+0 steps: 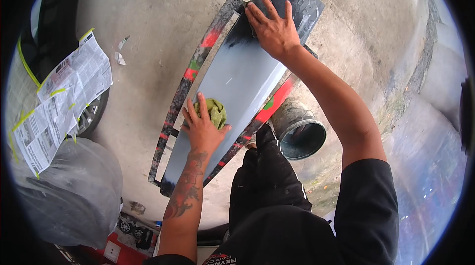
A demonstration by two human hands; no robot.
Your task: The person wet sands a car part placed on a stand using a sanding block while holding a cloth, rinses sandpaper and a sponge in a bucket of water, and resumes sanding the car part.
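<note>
A long grey car body panel [242, 74] with a dark, wet far end lies on a paint-stained frame stand [180, 97]. My left hand [203, 126] presses a crumpled green cloth [213, 111] onto the near part of the panel. My right hand [271, 26] lies flat with fingers spread on the dark far end, over what looks like a small sanding sheet; I cannot tell it clearly.
A metal bucket [299, 134] stands on the concrete floor right of the panel. At left is a car with its wheel [91, 111] masked by newspaper [59, 102] and yellow tape, plastic sheeting [69, 191] below it. My dark trouser leg [264, 176] is at bottom centre.
</note>
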